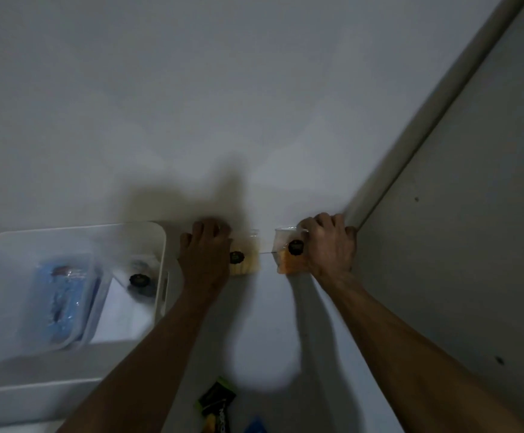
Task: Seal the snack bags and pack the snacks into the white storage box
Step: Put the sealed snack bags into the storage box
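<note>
My left hand (206,248) grips a clear snack bag of pale yellow pieces (248,264) with a round black label, at the table's far edge by the wall. My right hand (329,245) grips a second clear bag holding orange snacks (285,260), also with a black round label. The two bags are a short gap apart. The white storage box (161,245) stands to the left of my left hand. Inside it lie a blue packet (64,301) and a clear bag with a black label (139,278).
A black and green snack wrapper (217,404) and a blue packet corner (256,426) lie near the bottom edge. A white wall rises behind the table. A grey panel (457,245) closes off the right side.
</note>
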### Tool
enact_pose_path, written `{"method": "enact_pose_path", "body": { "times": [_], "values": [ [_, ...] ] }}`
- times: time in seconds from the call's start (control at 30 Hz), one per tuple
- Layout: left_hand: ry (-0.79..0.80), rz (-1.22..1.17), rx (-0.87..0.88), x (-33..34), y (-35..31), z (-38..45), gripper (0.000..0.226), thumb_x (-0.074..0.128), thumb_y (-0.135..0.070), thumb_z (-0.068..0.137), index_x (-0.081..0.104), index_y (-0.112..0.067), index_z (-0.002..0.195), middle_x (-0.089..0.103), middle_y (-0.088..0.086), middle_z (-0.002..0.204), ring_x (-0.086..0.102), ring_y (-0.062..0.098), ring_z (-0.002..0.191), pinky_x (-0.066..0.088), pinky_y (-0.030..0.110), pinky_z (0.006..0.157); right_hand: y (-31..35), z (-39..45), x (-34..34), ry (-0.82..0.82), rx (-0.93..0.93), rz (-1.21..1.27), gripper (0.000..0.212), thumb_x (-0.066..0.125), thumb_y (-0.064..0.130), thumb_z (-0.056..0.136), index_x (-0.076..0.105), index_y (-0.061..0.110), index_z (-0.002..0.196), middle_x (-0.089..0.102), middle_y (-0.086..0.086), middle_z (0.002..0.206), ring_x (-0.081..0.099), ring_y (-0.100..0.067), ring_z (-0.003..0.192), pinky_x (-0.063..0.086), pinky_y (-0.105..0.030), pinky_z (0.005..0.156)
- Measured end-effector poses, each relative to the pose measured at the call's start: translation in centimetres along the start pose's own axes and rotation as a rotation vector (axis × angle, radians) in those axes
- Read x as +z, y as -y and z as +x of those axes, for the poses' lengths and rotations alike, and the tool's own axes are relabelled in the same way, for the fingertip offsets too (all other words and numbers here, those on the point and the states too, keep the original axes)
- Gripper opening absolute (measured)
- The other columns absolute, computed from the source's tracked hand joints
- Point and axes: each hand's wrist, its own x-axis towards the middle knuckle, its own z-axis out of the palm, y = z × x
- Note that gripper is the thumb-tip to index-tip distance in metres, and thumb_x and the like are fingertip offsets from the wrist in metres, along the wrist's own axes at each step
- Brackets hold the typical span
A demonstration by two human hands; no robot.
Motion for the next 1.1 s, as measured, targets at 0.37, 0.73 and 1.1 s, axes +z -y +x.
{"method": "enact_pose_path", "body": {
  "times": [0.37,0.73,1.1],
  "values": [
    [-0.085,-0.107,0.049,-0.9,-0.1,-1.6,0.006,0.07,-0.02,0.08,0.067,-0.015,0.083,0.065,0.004,0.097,0.056,0.033,0.097,0.039,0.042,0.073,-1.5,-1.0,-0.2,0.011,-0.046,-0.014,0.011,0.074,0.012,0.07,0.069,0.014,0.08,0.066,-0.004,0.09,0.058,-0.033,0.086,0.044,-0.039,0.065],
    [-0.012,-0.091,0.071,-1.3,-0.2,-1.2,0.009,0.069,-0.026,0.08,0.066,-0.018,0.081,0.067,0.001,0.088,0.057,0.032,0.093,0.038,0.042,0.074,-2.1,0.0,-0.5,0.071,-0.102,-0.167,0.011,0.072,0.012,0.068,0.068,0.015,0.078,0.064,-0.004,0.08,0.056,-0.032,0.084,0.034,-0.035,0.062],
    [0.066,-0.184,0.077,-2.1,0.1,-1.1,0.021,0.076,-0.017,0.074,0.07,-0.016,0.095,0.069,0.004,0.089,0.059,0.031,0.093,0.037,0.04,0.076,-2.6,0.0,-2.4,0.173,-0.26,-0.125,0.021,0.072,0.008,0.07,0.06,0.015,0.086,0.067,-0.007,0.081,0.06,-0.031,0.084,0.045,-0.036,0.063]
  ]
}}
